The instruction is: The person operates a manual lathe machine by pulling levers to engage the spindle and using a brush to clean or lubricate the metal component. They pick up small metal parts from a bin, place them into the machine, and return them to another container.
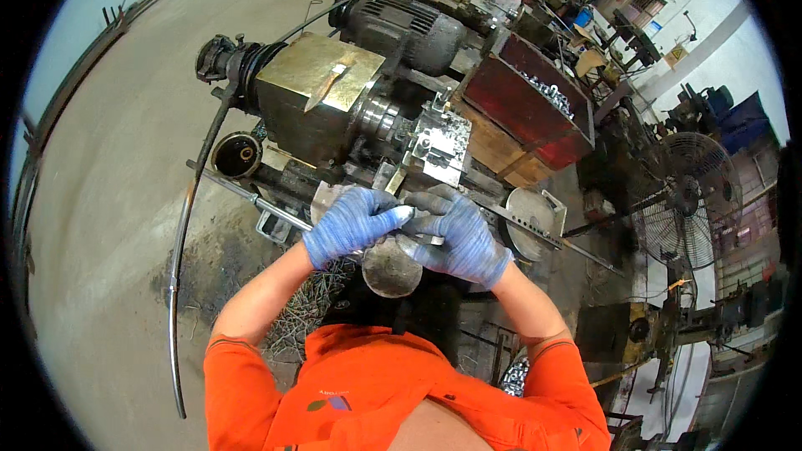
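Note:
My left hand (352, 221) and my right hand (459, 234), both in blue-grey work gloves, meet in front of a small lathe-like machine (317, 83). Their fingers are curled toward each other. Between the right thumb and fingers shows the end of a small silvery metal piece (434, 240); the gloves cover the rest. What the left fingers close on, if anything, is hidden. Just below the hands is a round, dull metal disc (391, 271). Beyond them lie the shiny chuck (380, 117) and a metal tool slide (440, 144).
A brush (327, 86) lies on the machine's brass-coloured cover, with a motor (403, 29) behind. To the right stand a red bin (522, 104) of metal parts and a large fan (687, 192). A long bar (180, 259) slants at left; metal shavings (305, 309) cover the floor below.

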`<action>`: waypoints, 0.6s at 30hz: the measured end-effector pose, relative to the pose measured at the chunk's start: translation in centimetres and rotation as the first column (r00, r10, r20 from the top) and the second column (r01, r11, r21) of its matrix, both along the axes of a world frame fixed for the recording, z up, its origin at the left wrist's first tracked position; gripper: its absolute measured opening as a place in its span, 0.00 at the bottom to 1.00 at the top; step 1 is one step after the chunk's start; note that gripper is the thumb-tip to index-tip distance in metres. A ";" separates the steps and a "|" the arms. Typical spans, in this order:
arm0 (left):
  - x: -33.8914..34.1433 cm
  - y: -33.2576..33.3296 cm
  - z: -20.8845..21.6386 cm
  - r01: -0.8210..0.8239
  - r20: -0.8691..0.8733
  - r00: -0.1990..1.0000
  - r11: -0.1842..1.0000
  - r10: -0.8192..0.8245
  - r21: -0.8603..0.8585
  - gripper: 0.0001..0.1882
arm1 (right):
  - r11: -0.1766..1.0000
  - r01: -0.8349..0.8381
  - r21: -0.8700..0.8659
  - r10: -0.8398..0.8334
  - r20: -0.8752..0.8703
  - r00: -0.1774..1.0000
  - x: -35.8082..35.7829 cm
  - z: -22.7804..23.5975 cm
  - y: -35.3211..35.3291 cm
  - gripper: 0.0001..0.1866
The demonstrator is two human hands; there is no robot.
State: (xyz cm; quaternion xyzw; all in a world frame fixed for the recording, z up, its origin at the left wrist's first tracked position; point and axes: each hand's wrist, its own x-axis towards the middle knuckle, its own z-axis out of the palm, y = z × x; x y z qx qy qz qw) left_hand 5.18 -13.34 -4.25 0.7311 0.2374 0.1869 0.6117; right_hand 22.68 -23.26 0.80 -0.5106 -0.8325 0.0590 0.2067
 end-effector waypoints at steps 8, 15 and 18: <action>-11.3 4.0 1.2 -0.281 -0.136 0.903 0.798 0.408 0.534 0.25 | 0.971 0.213 0.109 -0.226 0.137 0.964 1.4 0.1 6.3 0.21; -27.6 4.2 -3.0 -0.094 -0.433 0.295 0.477 0.852 0.874 0.21 | 0.885 0.447 -0.131 -0.360 0.415 0.835 3.6 -3.2 15.1 0.31; -29.1 2.4 -3.6 -0.156 -0.526 0.255 0.571 0.811 0.806 0.20 | 0.869 0.472 -0.153 -0.370 0.434 0.821 3.9 -3.6 15.7 0.29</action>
